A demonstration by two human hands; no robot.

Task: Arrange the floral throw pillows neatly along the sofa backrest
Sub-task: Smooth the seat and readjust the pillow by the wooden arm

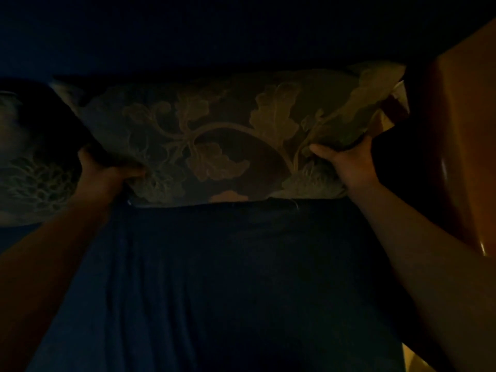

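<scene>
A wide, soft fabric throw pillow with a muted leaf-and-vine floral print [214, 140] lies with its long axis running left to right, its printed face turned toward the camera and its lower edge resting on the dark blue, softly creased fabric sofa seat [228, 277]. Its top edge leans against the dark sofa backrest [214, 49], which is too dim to show texture. The pillow's upper right corner reaches toward a smooth, glossy orange-brown wooden armrest [456, 143].

The left hand [107, 170] clamps the pillow's lower left corner, thumb pressed onto the printed face and the other fingers hidden behind the fabric. The right hand [346, 162] grips the pillow's right end, thumb on the front and fingers curled around the edge. Both bare forearms stretch up from the bottom corners of the view.

A second floral throw pillow [29, 183], with a paler, finer branching pattern, sits at the far left edge, just beside the held one and partly cut off by the frame. Two floral pillows are visible in all. The scene is very dark.
</scene>
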